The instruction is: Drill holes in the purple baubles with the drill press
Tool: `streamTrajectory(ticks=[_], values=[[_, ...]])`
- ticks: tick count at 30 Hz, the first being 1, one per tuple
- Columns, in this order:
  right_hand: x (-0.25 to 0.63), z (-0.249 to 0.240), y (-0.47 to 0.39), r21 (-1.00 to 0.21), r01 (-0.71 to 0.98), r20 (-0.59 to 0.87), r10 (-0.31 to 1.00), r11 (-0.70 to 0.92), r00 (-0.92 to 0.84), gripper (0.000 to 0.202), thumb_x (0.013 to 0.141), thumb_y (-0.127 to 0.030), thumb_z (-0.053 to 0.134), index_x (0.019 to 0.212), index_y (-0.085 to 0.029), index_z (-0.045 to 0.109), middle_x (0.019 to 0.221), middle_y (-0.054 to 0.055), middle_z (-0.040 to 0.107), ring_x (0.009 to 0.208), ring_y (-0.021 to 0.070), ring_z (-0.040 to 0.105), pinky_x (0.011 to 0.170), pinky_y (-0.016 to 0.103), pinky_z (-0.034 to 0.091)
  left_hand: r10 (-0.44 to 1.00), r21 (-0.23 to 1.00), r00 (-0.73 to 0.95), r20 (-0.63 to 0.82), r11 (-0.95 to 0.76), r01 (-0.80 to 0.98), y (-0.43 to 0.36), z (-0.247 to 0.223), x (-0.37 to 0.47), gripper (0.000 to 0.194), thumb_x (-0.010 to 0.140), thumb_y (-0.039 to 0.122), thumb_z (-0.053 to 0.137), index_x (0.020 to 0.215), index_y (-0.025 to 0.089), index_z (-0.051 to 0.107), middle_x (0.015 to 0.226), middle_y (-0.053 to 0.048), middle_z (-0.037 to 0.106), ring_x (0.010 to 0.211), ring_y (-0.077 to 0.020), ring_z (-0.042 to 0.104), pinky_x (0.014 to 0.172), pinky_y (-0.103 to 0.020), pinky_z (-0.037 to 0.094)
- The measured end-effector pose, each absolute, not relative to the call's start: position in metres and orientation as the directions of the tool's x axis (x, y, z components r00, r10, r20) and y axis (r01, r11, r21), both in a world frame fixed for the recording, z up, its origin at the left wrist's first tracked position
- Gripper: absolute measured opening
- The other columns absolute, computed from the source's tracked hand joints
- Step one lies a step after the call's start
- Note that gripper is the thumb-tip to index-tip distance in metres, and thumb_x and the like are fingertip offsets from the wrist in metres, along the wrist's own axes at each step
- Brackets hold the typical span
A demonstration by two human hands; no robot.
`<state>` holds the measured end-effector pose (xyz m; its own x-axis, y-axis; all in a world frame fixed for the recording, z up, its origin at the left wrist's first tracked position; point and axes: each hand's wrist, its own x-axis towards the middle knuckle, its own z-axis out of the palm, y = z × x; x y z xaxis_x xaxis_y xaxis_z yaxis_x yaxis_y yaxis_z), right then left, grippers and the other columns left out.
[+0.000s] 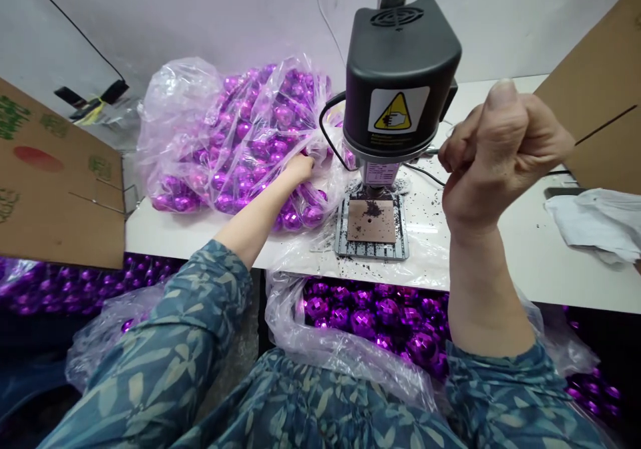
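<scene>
Surface: a glossy white surface (515,262) under both hands, sprinkled with dark shavings between them.
Room: a pale wall (250,15) beyond the hands; a cardboard carton (60,188) left of the left hand, a cardboard panel (601,95) and white cloth (601,218) right of the right hand.
Warning sticker: the yellow triangle on the sticker (399,109), left of the right hand, shows a hand; its small lettering is unreadable.
Carton print: green marks and a red oval, illegible.
Left hand (300,167): fingers bent at the plastic bag (180,95); whether they hold anything cannot be told.
Purple faceted balls (283,115): bagged around the left hand; more below the surface's edge.
Right hand (505,141): curled tight on the lever (429,155) of the drill press (400,55).
Brown plate (378,225): on the press base, between the hands.
</scene>
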<state>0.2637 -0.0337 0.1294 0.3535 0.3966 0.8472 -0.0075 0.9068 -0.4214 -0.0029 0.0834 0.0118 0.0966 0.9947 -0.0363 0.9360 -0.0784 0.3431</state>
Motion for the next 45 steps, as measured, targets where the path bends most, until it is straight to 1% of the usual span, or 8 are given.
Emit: streamTrajectory(ticks=[3, 8, 14, 16, 19, 23, 35, 45], values=[[0.264, 0.129, -0.035, -0.435, 0.017, 0.846, 0.402, 0.900, 0.350, 0.059, 0.097, -0.042, 0.065, 0.052, -0.017, 0.035, 0.044, -0.009, 0.037, 0.039, 0.0000, 0.035, 0.043, 0.021, 0.025, 0.994, 0.423, 0.109, -0.008, -0.096, 0.901, 0.056, 0.019, -0.002, 0.038, 0.087, 0.021, 0.070, 0.124, 0.013, 0.070, 0.118, -0.017, 0.075, 0.111, -0.0327, 0.072, 0.100, -0.048, 0.057], [0.263, 0.127, -0.036, -0.443, 0.008, 0.840, 0.412, 0.896, 0.352, 0.058, 0.098, -0.038, 0.061, 0.053, -0.016, 0.033, 0.046, -0.009, 0.037, 0.041, -0.0019, 0.035, 0.046, 0.019, 0.025, 0.967, 0.841, 0.134, 0.218, -0.256, 0.477, -0.007, 0.023, 0.000, 0.041, 0.096, 0.026, 0.064, 0.137, 0.022, 0.059, 0.121, -0.011, 0.073, 0.101, -0.0219, 0.074, 0.087, -0.039, 0.065], [0.261, 0.128, -0.036, -0.454, -0.029, 0.822, 0.431, 0.890, 0.371, 0.056, 0.096, -0.042, 0.062, 0.053, -0.017, 0.035, 0.045, -0.009, 0.037, 0.040, -0.0016, 0.035, 0.046, 0.021, 0.025, 0.837, 0.685, -0.021, 0.547, -0.433, 0.586, -0.044, 0.013, 0.021, 0.038, 0.085, 0.026, 0.078, 0.122, 0.025, 0.068, 0.123, -0.008, 0.067, 0.116, -0.0252, 0.065, 0.105, -0.049, 0.057], [0.260, 0.128, -0.035, -0.435, -0.039, 0.819, 0.413, 0.899, 0.398, 0.056, 0.094, -0.044, 0.066, 0.054, -0.019, 0.035, 0.044, -0.009, 0.036, 0.038, 0.0004, 0.033, 0.044, 0.024, 0.022, 0.864, 0.763, -0.031, 0.503, -0.427, 0.486, -0.051, 0.003, 0.034, 0.044, 0.085, 0.029, 0.080, 0.128, 0.027, 0.067, 0.128, -0.008, 0.065, 0.121, -0.0263, 0.064, 0.107, -0.048, 0.056], [0.259, 0.126, -0.032, -0.410, -0.033, 0.830, 0.388, 0.911, 0.401, 0.057, 0.095, -0.044, 0.065, 0.055, -0.019, 0.033, 0.044, -0.010, 0.035, 0.038, 0.0011, 0.030, 0.044, 0.025, 0.020, 0.967, 0.960, 0.024, 0.254, -0.255, 0.119, -0.057, -0.016, 0.051, 0.042, 0.095, 0.041, 0.071, 0.134, 0.030, 0.061, 0.127, -0.009, 0.068, 0.114, -0.0244, 0.069, 0.096, -0.043, 0.062], [0.260, 0.124, -0.033, -0.441, 0.018, 0.831, 0.400, 0.897, 0.387, 0.057, 0.096, -0.048, 0.061, 0.057, -0.018, 0.032, 0.046, -0.010, 0.034, 0.041, -0.0009, 0.029, 0.046, 0.021, 0.022, 0.997, 0.989, 0.059, 0.045, -0.036, -0.144, -0.054, -0.039, 0.061, 0.040, 0.100, 0.058, 0.060, 0.131, 0.033, 0.057, 0.128, -0.007, 0.070, 0.112, -0.0229, 0.071, 0.092, -0.043, 0.064], [0.257, 0.130, -0.044, -0.520, 0.229, 0.830, 0.423, 0.823, 0.362, 0.063, 0.095, -0.069, 0.041, 0.061, -0.020, 0.022, 0.047, -0.007, 0.028, 0.041, 0.0009, 0.030, 0.046, 0.021, 0.027, 0.982, 0.978, 0.098, 0.161, -0.145, -0.146, -0.046, -0.072, 0.090, 0.061, 0.083, 0.057, 0.085, 0.128, 0.026, 0.059, 0.128, -0.010, 0.070, 0.121, -0.0250, 0.069, 0.106, -0.047, 0.058], [0.254, 0.132, -0.045, -0.512, 0.111, 0.818, 0.444, 0.852, 0.365, 0.065, 0.091, -0.076, 0.044, 0.060, -0.022, 0.024, 0.048, -0.007, 0.027, 0.041, 0.0020, 0.028, 0.045, 0.025, 0.025, 0.955, 0.967, 0.187, 0.231, -0.204, -0.151, -0.037, -0.087, 0.097, 0.066, 0.080, 0.056, 0.087, 0.130, 0.027, 0.056, 0.127, -0.009, 0.069, 0.118, -0.0234, 0.070, 0.109, -0.045, 0.055]])
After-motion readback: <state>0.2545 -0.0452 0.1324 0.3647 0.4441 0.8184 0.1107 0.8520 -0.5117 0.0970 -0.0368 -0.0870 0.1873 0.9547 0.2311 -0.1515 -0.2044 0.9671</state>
